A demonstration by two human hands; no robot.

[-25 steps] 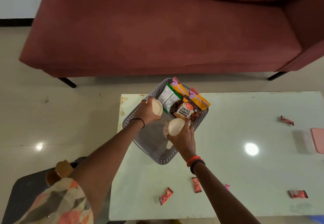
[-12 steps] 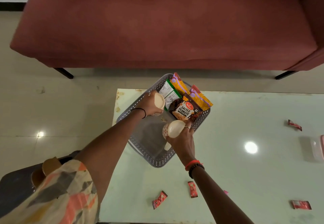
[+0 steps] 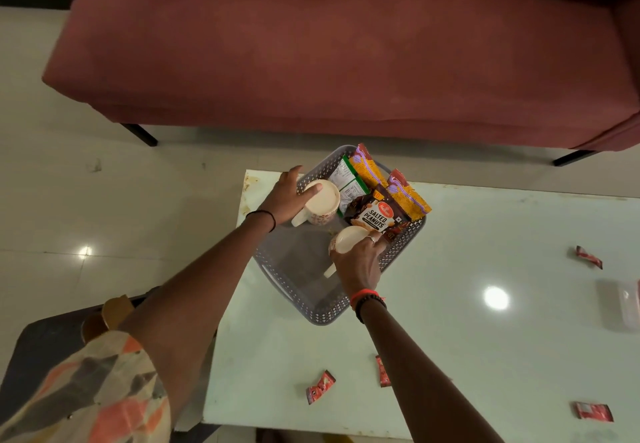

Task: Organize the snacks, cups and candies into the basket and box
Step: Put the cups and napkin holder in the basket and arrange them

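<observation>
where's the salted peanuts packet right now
In the head view the salted peanuts packet lies in the grey basket at its far right end, just beyond the cup under the right hand and beside the orange snack packs.

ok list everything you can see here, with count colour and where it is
grey perforated plastic basket: 1, grey, left end of table
cream ceramic mugs: 2, cream, inside basket, one under each hand
snack packets: 4, brown peanuts, green-white, two orange-purple, far end of basket
red wrapped candies: 5, red, scattered on table
clear plastic box: 1, translucent, table's right edge
pale green glass table: 1, centre
maroon fabric sofa: 1, behind table
left hand: grip on far mug
right hand: grip on near mug
</observation>
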